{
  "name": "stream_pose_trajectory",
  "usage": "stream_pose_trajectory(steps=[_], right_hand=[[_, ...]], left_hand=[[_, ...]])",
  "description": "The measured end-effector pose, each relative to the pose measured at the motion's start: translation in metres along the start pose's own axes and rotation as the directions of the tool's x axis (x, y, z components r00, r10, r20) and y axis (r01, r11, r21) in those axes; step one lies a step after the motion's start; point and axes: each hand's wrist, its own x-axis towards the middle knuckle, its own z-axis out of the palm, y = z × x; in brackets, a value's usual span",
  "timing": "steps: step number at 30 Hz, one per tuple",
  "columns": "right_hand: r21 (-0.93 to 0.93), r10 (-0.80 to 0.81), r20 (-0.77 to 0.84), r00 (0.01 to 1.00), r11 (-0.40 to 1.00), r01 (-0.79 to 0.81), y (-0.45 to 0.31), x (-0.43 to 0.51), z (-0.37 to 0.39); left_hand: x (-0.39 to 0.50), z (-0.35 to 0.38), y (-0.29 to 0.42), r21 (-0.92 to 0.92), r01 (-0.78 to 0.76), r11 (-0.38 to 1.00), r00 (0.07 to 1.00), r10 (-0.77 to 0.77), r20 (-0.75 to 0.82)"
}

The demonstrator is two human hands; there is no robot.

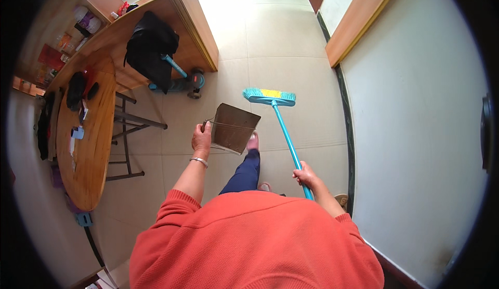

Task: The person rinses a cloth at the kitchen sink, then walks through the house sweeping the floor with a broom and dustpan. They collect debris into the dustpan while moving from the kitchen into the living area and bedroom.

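My left hand is closed round the handle of a brown dustpan, which has a thin wire across its pan. The pan is off to the right of my fist, partly in front of my pink shoe. In my right hand is the turquoise pole of a broom. The broom's head points away from me, with turquoise bristles and a yellow band in the middle. Its lower pole end disappears behind my red sweater. Whether the bristles touch the floor I cannot tell.
A wooden oval-topped table on metal legs stands at left with small items on it. Beyond it, a scooter with a black cloth over it leans by a wooden cabinet. Right is a white wall; ahead, a doorway over tiled floor.
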Motion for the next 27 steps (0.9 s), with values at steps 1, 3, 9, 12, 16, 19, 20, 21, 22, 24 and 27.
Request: stream_pose_trajectory(steps=[1,3,9,12,16,19,20,21,22,24,27], right_hand=[[-0.068,-0.041,-0.004,0.999,0.997,0.040,-0.017,0.017,-0.008],[-0.103,-0.002,-0.028,1.000,0.995,-0.001,-0.050,0.052,-0.020],[-0.113,0.021,0.001,1.000,0.993,-0.021,-0.151,0.157,-0.057],[-0.115,-0.030,-0.003,1.000,0.993,0.029,-0.206,0.195,-0.070],[-0.109,-0.033,0.022,0.999,0.993,0.035,-0.283,0.248,-0.091],[-0.242,-0.103,0.018,0.994,0.965,0.105,-0.349,0.315,-0.101],[-0.287,-0.114,0.007,0.993,0.952,0.111,-0.371,0.339,-0.106],[-0.319,-0.125,0.011,0.992,0.940,0.122,-0.394,0.364,-0.108],[-0.343,-0.120,0.007,0.993,0.932,0.115,-0.416,0.389,-0.109],[-0.412,-0.210,-0.063,0.976,0.896,0.166,-0.452,0.433,-0.103],[-0.507,-0.209,0.018,0.978,0.841,0.189,-0.495,0.487,-0.079]], left_hand=[[0.015,0.011,0.013,-0.004,0.005,1.000,1.000,-0.005,0.006],[0.049,0.036,0.038,-0.023,0.021,1.000,1.000,-0.021,0.014],[0.140,0.109,0.093,-0.076,0.057,0.995,0.986,-0.044,0.163],[0.174,0.140,0.121,-0.028,0.024,0.999,0.979,-0.018,0.205],[0.220,0.173,0.138,0.028,-0.056,0.998,0.976,0.049,0.213],[0.266,0.196,0.145,0.020,-0.011,1.000,0.979,0.006,0.204],[0.277,0.205,0.149,0.036,0.017,0.999,0.979,-0.024,0.200],[0.289,0.212,0.153,0.054,0.043,0.998,0.980,-0.052,0.191],[0.300,0.218,0.156,0.062,0.054,0.997,0.983,-0.064,0.173],[0.316,0.229,0.163,0.052,0.062,0.997,0.990,-0.068,0.121],[0.340,0.232,0.162,0.048,0.146,0.988,0.984,-0.150,0.095]])
